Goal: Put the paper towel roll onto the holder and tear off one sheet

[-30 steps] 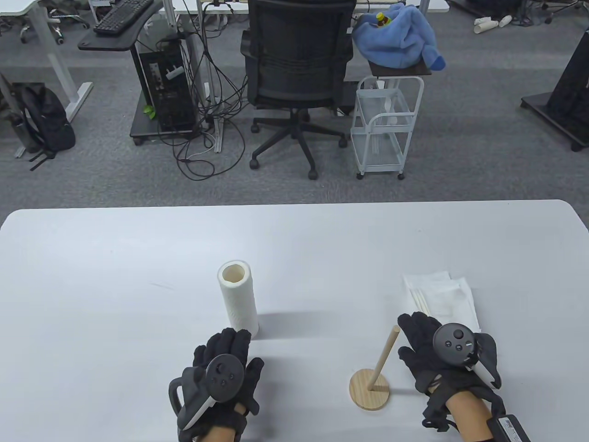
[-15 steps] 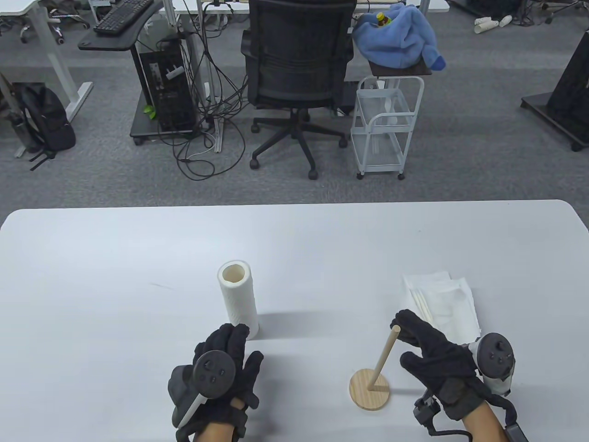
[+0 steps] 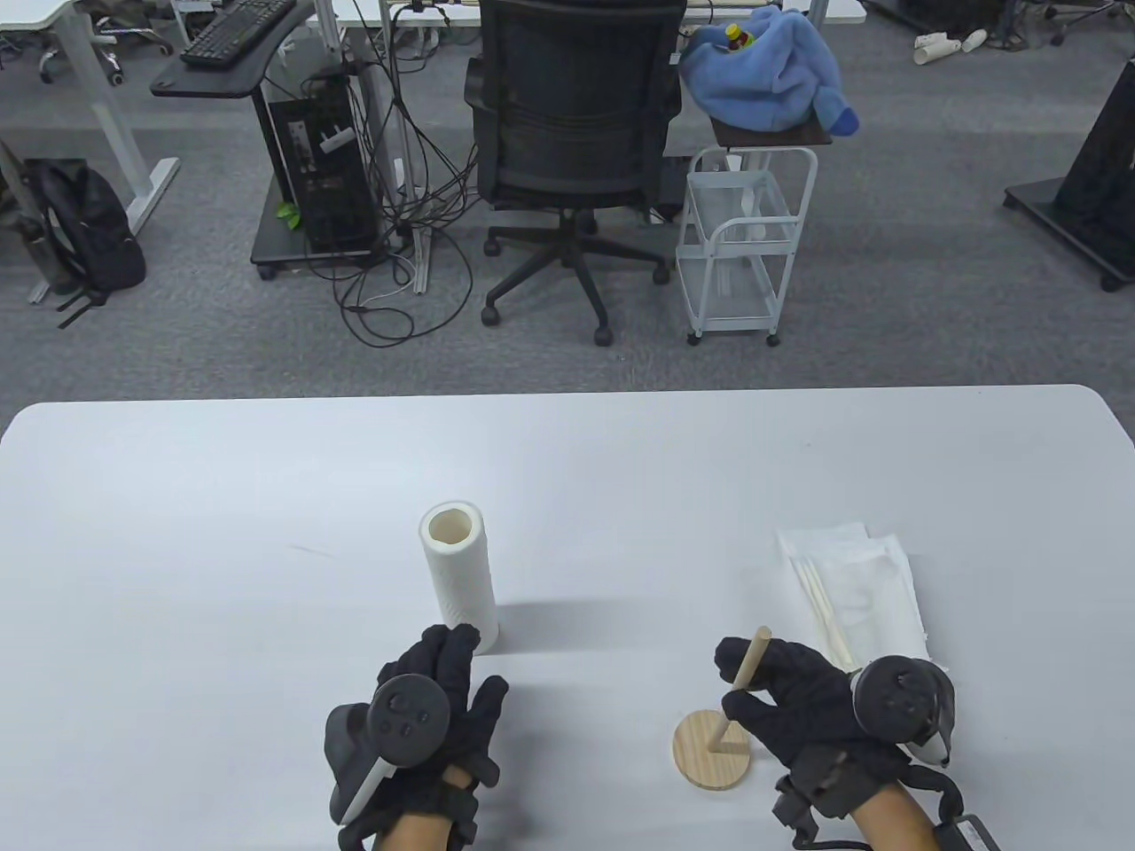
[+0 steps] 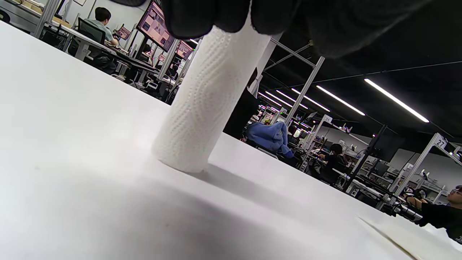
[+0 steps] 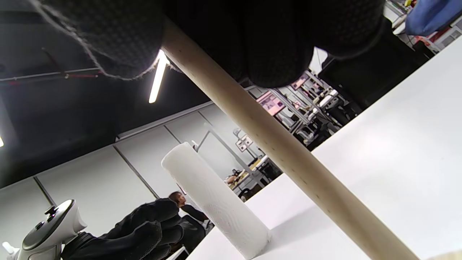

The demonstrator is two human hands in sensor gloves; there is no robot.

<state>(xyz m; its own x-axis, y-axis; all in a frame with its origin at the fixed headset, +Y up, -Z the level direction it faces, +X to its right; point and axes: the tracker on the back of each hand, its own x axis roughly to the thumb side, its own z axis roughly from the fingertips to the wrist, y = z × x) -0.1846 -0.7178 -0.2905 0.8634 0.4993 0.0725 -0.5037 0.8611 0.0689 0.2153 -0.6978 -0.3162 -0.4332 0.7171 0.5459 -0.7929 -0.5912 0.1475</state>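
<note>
While the right hand (image 3: 802, 700) grips the wooden holder's pole (image 3: 750, 660), the paper towel roll (image 3: 458, 581) stands on the tabletop (image 3: 222, 532) by the loose left hand (image 3: 426, 718), which should grab it next.

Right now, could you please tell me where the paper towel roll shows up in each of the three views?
Table view: the paper towel roll stands upright left of centre, just beyond the left hand.
Left wrist view: the roll fills the centre, rising from the table to the fingers at the top edge.
Right wrist view: it leans at lower centre, behind the holder's wooden rod.
Shared landmark: the white table.
</note>
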